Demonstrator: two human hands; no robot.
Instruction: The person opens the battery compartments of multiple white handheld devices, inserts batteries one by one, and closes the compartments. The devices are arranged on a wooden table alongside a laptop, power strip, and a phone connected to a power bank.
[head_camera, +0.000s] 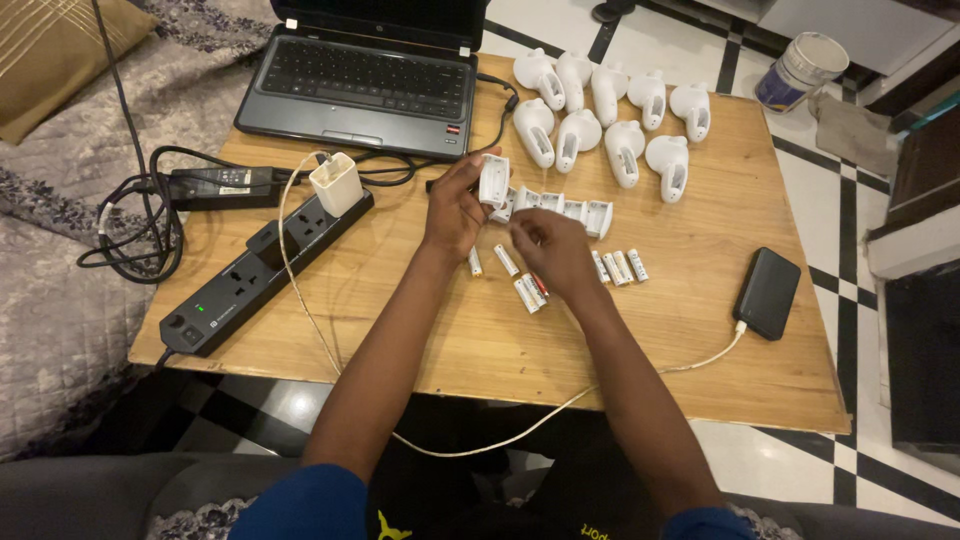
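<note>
— Which hand has the white holder?

— The left hand (455, 210): fingers pinched around a small white plastic battery cover (493, 180), raised just over the wooden table (700, 250), its long side running away from the person.

— And the right?

— The right hand (548, 250) is curled, knuckles up, over the loose batteries (527, 293) — whether it grips one, I cannot tell. They lie just under and beside its fingers, nearer it than the left, mostly pointing away from the person.

— Materials?

— Smooth cylinders with metal ends; matte moulded covers in a row (560, 207); rounded white controllers (610, 115) behind.
</note>
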